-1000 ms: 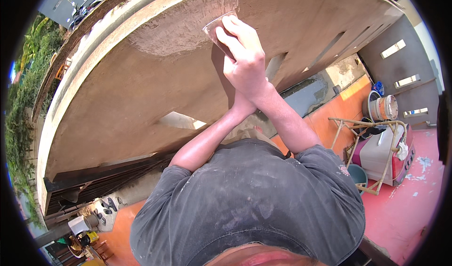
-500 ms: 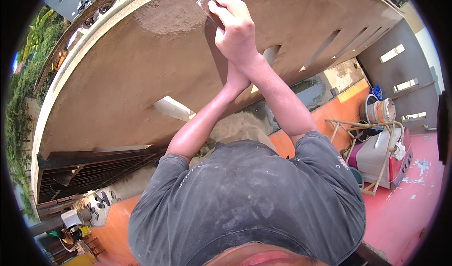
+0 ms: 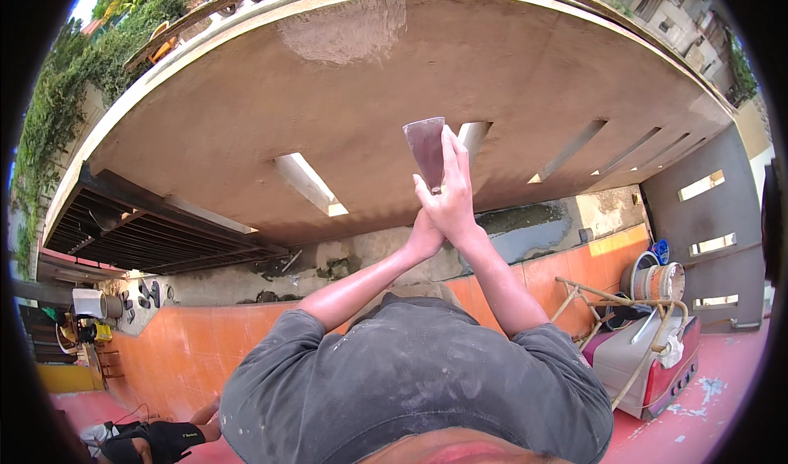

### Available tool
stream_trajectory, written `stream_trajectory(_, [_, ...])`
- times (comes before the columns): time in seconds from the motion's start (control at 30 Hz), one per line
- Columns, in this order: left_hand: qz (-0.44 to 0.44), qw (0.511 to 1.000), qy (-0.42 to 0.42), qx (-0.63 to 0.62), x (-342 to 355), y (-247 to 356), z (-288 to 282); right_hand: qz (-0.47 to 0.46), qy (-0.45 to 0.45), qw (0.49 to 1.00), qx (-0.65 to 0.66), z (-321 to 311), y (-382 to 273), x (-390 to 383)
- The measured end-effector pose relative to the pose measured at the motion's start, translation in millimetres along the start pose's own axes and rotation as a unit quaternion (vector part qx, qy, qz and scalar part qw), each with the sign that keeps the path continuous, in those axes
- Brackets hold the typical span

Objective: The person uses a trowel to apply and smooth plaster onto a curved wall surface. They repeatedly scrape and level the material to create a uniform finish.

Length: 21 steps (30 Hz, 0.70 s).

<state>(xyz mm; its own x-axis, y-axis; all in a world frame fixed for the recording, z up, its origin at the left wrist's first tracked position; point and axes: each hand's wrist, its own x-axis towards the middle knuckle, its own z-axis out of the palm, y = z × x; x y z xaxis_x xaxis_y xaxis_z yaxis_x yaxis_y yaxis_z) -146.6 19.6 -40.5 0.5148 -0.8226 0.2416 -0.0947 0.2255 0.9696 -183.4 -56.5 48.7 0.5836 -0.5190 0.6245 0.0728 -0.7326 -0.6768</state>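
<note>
My right hand (image 3: 454, 205) is closed around a scraper, with fingers stretched along the back of its wide, thin metal blade (image 3: 424, 154). The blade points up and away, in front of a brown plastered wall (image 3: 369, 103). Whether it touches the wall I cannot tell. Pressed against the heel of the right hand is my left hand (image 3: 425, 236); its fingers are hidden, and so is the scraper's handle. High on the wall, left of the blade, lies a paler rough patch (image 3: 349, 29).
Slots such as this one (image 3: 310, 183) pierce the wall. A dark slatted metal gate (image 3: 156, 226) stands at left. Orange tiles (image 3: 189, 337) and a wet strip (image 3: 525, 230) run below. At right are a pole frame (image 3: 620, 296), a washing machine (image 3: 636, 357) and buckets (image 3: 661, 281). Another person (image 3: 164, 438) appears lower left.
Both hands have come down from the upper wall toward me, bringing the scraper lower. The view has shifted, so more of the floor and another person show at lower left.
</note>
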Motion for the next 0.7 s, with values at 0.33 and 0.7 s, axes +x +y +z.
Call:
stream_trajectory(0.33, [-0.161,0.976,-0.127,-0.068,-72,3,-9,0.224,-0.282,0.901,0.243,-36,14,-85])
stream_trajectory(0.7, [-0.097,0.966,-0.213,-0.105,-61,17,-80,0.283,-0.017,0.914,0.289,-16,-1,-57])
